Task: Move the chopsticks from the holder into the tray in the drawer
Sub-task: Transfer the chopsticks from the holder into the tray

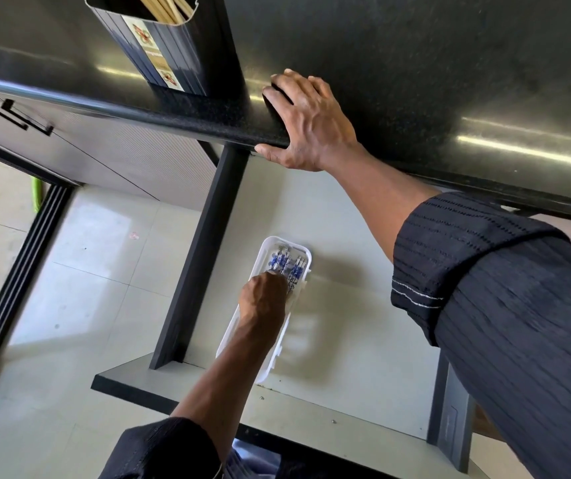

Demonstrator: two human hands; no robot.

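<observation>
A dark ribbed holder stands on the black countertop at the upper left, with several pale wooden chopsticks sticking out of it. Below the counter the drawer is pulled out. A narrow white tray lies on its pale floor. Chopsticks with blue-patterned ends lie at the tray's far end. My left hand reaches down into the tray, fingers closed on those chopsticks. My right hand rests flat on the counter's front edge, right of the holder, holding nothing.
The drawer's dark left side wall runs beside the tray, and its front panel is nearest me. A grey cabinet front with a recessed handle sits at the left. Pale floor tiles and a black floor track lie below.
</observation>
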